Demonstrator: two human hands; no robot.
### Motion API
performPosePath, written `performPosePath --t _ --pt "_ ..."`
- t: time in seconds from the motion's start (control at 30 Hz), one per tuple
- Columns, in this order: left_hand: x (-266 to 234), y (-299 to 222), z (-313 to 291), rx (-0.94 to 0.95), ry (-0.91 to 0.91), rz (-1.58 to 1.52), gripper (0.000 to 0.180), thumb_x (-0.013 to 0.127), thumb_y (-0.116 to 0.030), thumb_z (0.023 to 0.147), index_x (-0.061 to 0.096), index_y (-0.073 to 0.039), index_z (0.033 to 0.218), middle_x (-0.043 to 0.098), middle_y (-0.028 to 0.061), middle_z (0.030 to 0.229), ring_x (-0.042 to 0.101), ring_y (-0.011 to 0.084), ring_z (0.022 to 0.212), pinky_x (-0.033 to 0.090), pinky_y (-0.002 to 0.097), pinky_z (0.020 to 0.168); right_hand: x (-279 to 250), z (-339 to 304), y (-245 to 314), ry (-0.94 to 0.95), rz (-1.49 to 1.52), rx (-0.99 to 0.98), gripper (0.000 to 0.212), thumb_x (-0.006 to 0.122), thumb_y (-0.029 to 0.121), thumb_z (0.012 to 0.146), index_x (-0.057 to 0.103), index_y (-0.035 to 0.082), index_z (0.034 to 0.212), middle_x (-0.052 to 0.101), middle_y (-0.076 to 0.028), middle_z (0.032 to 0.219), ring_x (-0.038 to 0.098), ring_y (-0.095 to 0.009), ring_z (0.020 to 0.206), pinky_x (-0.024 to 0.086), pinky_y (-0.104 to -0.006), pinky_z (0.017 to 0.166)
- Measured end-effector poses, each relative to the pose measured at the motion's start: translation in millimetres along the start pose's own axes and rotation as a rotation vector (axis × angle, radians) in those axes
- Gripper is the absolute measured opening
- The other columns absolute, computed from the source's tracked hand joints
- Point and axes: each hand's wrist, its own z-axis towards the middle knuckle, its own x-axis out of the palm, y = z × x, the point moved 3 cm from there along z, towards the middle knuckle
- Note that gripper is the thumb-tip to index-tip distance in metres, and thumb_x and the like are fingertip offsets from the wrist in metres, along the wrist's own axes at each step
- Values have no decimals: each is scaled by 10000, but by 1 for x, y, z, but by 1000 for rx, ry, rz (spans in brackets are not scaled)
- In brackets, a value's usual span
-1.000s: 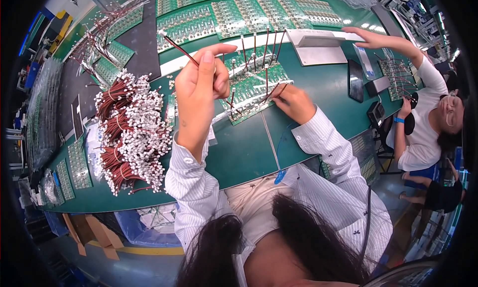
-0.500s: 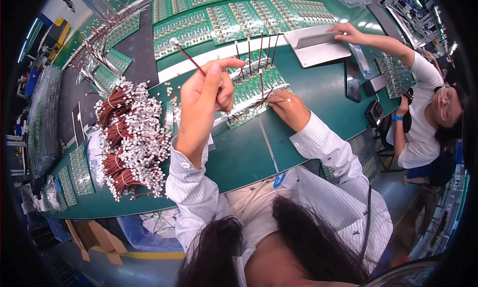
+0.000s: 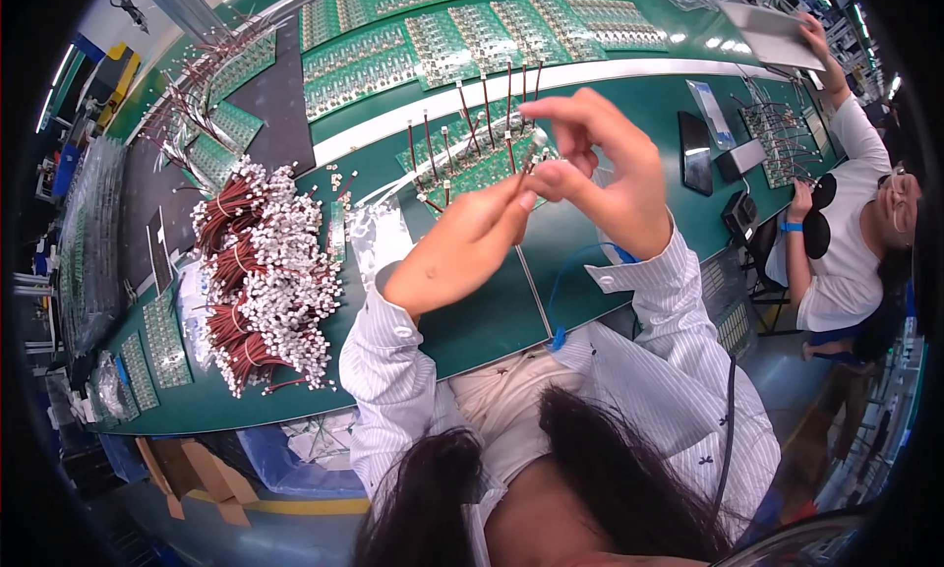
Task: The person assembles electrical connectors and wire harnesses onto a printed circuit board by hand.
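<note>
My left hand (image 3: 467,242) is closed, pinching a short dark red wire cable (image 3: 528,167) with a white plug in front of a green circuit board (image 3: 467,164). Close against its fingertips, the thumb of my right hand (image 3: 615,169) presses at the same cable; the right index finger stretches out above and the other fingers curl in. Several thin cables stand upright from the board, their white ends up. My hands cover its near right part, and the exact grip on the plug is partly hidden.
Bundled red cables with white plugs (image 3: 265,282) are piled at left. Rows of circuit boards (image 3: 472,41) lie behind a white strip. A phone (image 3: 695,154) and a small grey box (image 3: 740,160) sit at right. A co-worker at far right holds a pale plate (image 3: 772,36).
My left hand has come down and right with its cable, while my right hand has risen off the board to meet it. The co-worker's plate has moved away to the right.
</note>
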Motion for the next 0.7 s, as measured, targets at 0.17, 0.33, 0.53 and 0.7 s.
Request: performPosePath --t 0.17,0.33,0.53,0.7 --pt "0 -3 -3 71 -79 -2 193 396 -148 873 510 -3 930 433 56 602 403 125 545 356 271 521 6 -1 -8 52 281 43 96 568 36 771 598 -37 826 554 -68 639 515 -92 556 406 -209 504" --pt "-13 -13 -4 24 -70 -109 192 408 -150 881 539 -11 872 410 -10 592 352 53 532 296 206 482 -20 -8 -21 -202 684 193 139 550 67 802 567 -68 832 590 -116 726 589 -168 619 500 -273 581" --pt "-27 -19 -13 102 -209 -281 187 415 -138 883 459 -21 1022 347 -46 563 297 20 514 222 175 456 -20 -12 -30 -249 783 235 133 563 89 796 530 -36 829 590 -123 721 603 -185 641 523 -298 608" --pt "-26 -22 -14 213 -186 -359 219 379 -134 893 424 -4 1064 381 -26 587 317 27 525 240 170 466 -18 -19 -36 -322 553 153 129 554 88 804 516 -33 825 583 -122 715 596 -177 629 519 -302 604"
